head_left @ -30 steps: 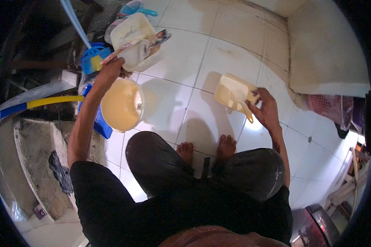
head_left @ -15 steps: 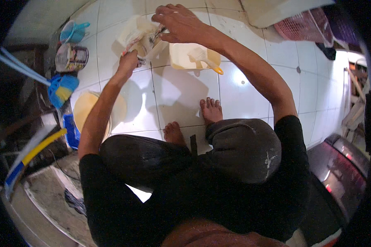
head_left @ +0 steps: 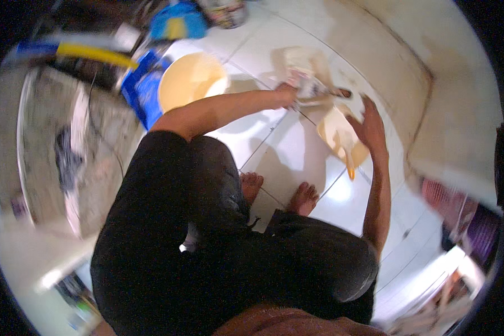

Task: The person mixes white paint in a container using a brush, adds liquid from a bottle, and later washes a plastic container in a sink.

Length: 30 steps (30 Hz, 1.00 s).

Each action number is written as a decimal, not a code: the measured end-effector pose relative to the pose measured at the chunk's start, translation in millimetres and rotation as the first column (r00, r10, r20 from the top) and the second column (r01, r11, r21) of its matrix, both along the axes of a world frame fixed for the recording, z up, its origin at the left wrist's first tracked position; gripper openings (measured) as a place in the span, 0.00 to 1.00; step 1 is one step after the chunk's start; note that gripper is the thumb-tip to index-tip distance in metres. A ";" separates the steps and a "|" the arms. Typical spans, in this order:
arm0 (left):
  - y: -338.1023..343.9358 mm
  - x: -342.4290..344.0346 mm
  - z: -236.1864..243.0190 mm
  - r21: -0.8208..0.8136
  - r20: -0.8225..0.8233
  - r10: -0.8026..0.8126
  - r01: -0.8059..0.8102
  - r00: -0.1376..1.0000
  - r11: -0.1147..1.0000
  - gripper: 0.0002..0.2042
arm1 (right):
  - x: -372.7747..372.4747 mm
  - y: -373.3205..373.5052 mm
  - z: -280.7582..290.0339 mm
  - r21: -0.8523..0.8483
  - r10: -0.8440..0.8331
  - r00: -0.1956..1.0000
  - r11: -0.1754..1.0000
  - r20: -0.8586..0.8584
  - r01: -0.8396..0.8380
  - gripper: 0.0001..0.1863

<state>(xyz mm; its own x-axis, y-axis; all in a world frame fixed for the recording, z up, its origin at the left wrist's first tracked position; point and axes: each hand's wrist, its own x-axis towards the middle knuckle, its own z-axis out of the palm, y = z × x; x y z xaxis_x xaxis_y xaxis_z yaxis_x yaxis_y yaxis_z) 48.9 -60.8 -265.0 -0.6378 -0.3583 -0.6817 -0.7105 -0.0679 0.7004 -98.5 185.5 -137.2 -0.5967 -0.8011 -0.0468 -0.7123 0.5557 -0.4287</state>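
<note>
My left hand [head_left: 287, 95] is closed on the edge of a pale plastic bag [head_left: 308, 64] with dark and reddish print, which rests on the floor tiles. My right hand [head_left: 369, 126] holds nothing; its fingers are apart beside and over the far right side of a cream rectangular tub [head_left: 329, 126]. A flat brush with an orange-yellow handle [head_left: 350, 168] lies in the tub, the handle reaching over its near rim. Near the bag's right end is a small dark brown thing [head_left: 344, 93], too blurred to name.
A round cream bucket [head_left: 168, 92] stands left of the bag, next to a blue plastic thing [head_left: 145, 84]. Behind it are a blue-and-yellow item [head_left: 176, 22] and a printed tub [head_left: 227, 11]. A wall [head_left: 453, 84] closes the right; pink and purple baskets [head_left: 481, 232] stand below it.
The view has swung round, shifting everything in it. My right hand has let go of the bag and moved over to the tub. My left hand still grips the bag.
</note>
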 end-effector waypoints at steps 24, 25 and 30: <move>-125.3 237.2 163.9 -0.762 0.114 -0.639 0.479 0.761 0.435 0.33 | 88.6 106.1 -24.7 0.191 -0.413 0.910 0.897 0.035 0.400 0.30; -117.3 240.6 168.5 -0.758 0.124 -0.621 0.478 0.774 0.443 0.32 | 86.9 95.8 -15.2 0.173 -0.435 0.895 0.893 0.100 0.415 0.26; -93.1 209.3 196.5 -0.653 0.169 -0.593 0.540 0.787 0.530 0.23 | 81.9 102.0 15.2 -0.046 -0.498 0.852 0.858 0.162 0.511 0.16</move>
<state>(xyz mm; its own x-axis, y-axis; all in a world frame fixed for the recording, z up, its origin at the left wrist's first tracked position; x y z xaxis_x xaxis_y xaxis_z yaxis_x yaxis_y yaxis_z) 258.2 -153.9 -68.5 -0.8988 -0.2242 -0.3767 -0.3869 0.8097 0.4413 -16.6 287.5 -122.0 -0.9121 -0.3961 -0.1056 -0.2732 0.7794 -0.5638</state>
